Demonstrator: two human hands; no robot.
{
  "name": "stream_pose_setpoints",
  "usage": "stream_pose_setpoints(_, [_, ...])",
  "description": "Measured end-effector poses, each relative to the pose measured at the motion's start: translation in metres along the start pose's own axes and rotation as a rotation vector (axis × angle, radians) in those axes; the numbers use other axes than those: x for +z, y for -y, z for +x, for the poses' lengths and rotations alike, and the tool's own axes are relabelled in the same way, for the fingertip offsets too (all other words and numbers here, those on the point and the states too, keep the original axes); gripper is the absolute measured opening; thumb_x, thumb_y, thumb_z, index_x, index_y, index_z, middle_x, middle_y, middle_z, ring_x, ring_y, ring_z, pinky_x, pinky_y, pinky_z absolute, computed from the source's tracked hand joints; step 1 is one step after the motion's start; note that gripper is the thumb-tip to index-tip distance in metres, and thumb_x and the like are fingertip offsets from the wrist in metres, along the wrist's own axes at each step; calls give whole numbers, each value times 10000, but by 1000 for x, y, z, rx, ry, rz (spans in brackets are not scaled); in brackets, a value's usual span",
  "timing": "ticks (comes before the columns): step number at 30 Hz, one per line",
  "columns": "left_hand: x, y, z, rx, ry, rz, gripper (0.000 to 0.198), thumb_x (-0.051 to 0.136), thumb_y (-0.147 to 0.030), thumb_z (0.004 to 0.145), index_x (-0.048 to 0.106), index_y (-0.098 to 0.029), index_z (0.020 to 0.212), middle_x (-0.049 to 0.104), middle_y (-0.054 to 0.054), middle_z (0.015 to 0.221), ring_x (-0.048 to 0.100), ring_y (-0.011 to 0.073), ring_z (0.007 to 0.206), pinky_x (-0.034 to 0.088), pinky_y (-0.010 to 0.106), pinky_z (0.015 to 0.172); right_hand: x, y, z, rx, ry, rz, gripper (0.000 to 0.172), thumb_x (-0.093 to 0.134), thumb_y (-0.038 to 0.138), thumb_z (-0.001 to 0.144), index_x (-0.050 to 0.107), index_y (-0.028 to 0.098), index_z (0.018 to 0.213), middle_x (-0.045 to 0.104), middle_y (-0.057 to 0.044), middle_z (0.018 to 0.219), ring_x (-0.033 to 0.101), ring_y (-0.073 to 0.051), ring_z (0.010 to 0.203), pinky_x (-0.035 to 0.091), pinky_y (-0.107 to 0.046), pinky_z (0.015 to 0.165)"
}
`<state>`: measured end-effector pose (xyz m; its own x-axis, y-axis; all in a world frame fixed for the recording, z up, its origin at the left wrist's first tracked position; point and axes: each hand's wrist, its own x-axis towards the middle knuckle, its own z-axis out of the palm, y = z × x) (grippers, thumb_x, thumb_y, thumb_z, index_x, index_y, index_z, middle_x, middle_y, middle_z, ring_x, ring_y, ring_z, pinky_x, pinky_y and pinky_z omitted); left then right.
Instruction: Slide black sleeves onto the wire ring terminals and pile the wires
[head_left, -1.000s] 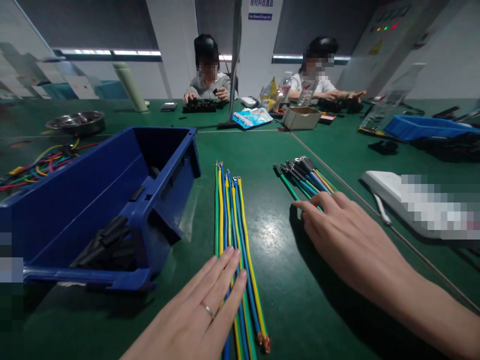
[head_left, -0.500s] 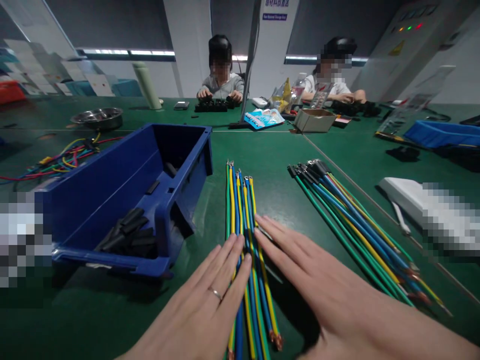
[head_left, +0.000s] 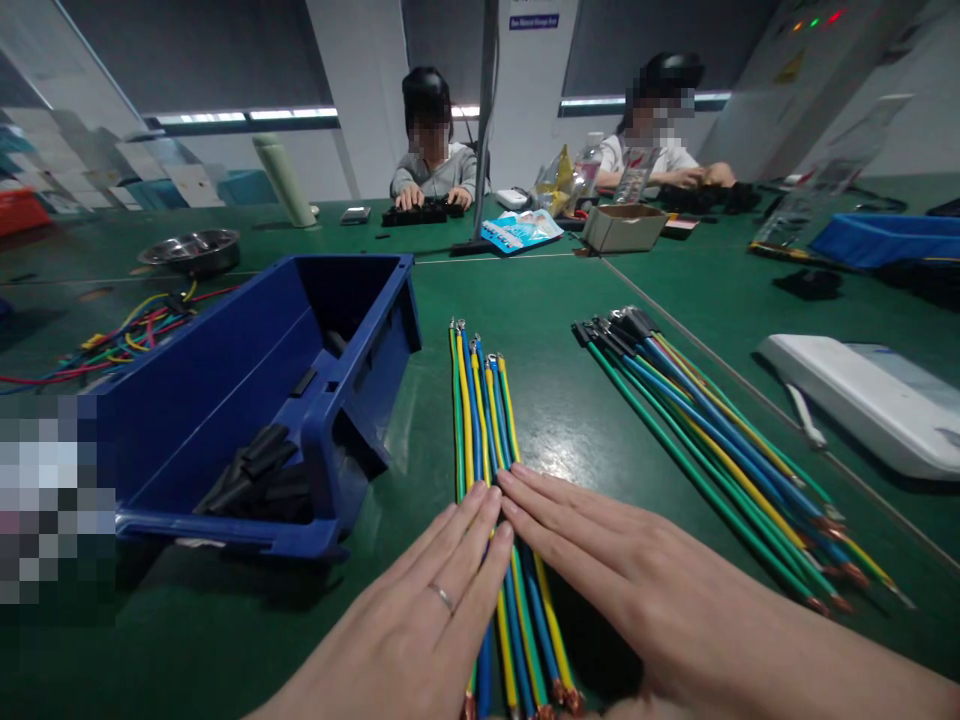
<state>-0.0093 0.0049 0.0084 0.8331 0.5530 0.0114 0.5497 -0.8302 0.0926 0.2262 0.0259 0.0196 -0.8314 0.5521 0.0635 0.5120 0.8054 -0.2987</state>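
The row of coloured wires [head_left: 478, 420] lies on the green table [head_left: 570, 400]. The left hand [head_left: 420, 625] and right hand [head_left: 622, 580] are pressed flat on its near end, fingers straight, gripping nothing. Just left, a blue bin [head_left: 217, 370] holds a pile of black sleeves [head_left: 262, 480].

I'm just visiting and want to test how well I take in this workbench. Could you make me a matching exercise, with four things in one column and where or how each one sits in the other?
Things:
1. blue bin
2. middle wire bundle
3. right wire bundle
4. steel bowl

States:
A. fanned out, untouched, black-capped far ends
B. pressed flat under the left hand and right hand
C. holds black pieces
D. far left, beyond tangled loose wires

Pairs: 1-C, 2-B, 3-A, 4-D
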Motion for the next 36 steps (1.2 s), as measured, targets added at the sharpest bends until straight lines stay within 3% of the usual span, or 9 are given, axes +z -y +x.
stream_pose_setpoints(4, [8,-1,-2,-18,-46,-41,688,599,-367,887,396,27,1414,303,272,1488,290,364,1403,325,457,1129,0,2,1,4,-25,-29,896,656,538,753,411,-13,1415,338,-191,1485,329,-267,1398,311,-352,1138])
stream_pose_setpoints(9, [32,5,-5,7,-140,-166,981,555,-540,881,7,-51,1530,103,233,1567,129,352,1452,292,501,1151,6,2,-3,-3,-87,-59,891,638,477,742,363,20,1457,327,-176,1508,326,-262,1405,313,-365,1145])
stream_pose_setpoints(13, [29,7,-6,-29,-122,-206,1187,660,-568,787,-151,-93,1511,-11,214,1584,58,371,1460,263,551,1153,8,-5,-3,38,-115,-81,1076,644,648,679,274,63,1504,240,-165,1558,231,-309,1441,238,-461,1171])
stream_pose_setpoints(17, [5,0,-8,-188,-51,-240,1150,668,-633,745,53,-65,1533,6,229,1583,48,380,1462,248,563,1151,5,-13,-1,69,-90,-88,1242,556,836,622,171,84,1532,117,-153,1593,122,-313,1467,160,-498,1183])
stream_pose_setpoints(19, [-8,-2,-8,-264,34,-261,1083,674,-619,754,152,-65,1524,48,224,1580,88,359,1466,257,539,1153,4,-15,0,66,-38,-64,1234,559,826,636,137,100,1539,88,-150,1597,117,-307,1468,154,-498,1183])
stream_pose_setpoints(23, [-24,-1,-5,-282,150,-313,955,700,-450,787,183,-128,1523,25,157,1593,70,312,1469,261,538,1143,7,-17,0,70,20,-8,1198,581,796,654,144,117,1539,72,-158,1595,142,-325,1460,173,-522,1170])
stream_pose_setpoints(28, [-21,3,0,-249,66,-313,925,709,-433,792,214,-143,1518,66,154,1590,117,311,1464,289,514,1143,11,-13,-2,86,-22,44,1154,645,703,665,168,110,1533,86,-161,1590,177,-325,1452,233,-495,1159])
stream_pose_setpoints(36, [-16,7,-5,-154,34,-170,889,647,-612,798,360,-93,1461,191,193,1550,254,328,1427,328,470,1129,8,-11,-4,112,14,38,1167,689,663,624,207,91,1520,124,-161,1578,215,-329,1440,236,-475,1159])
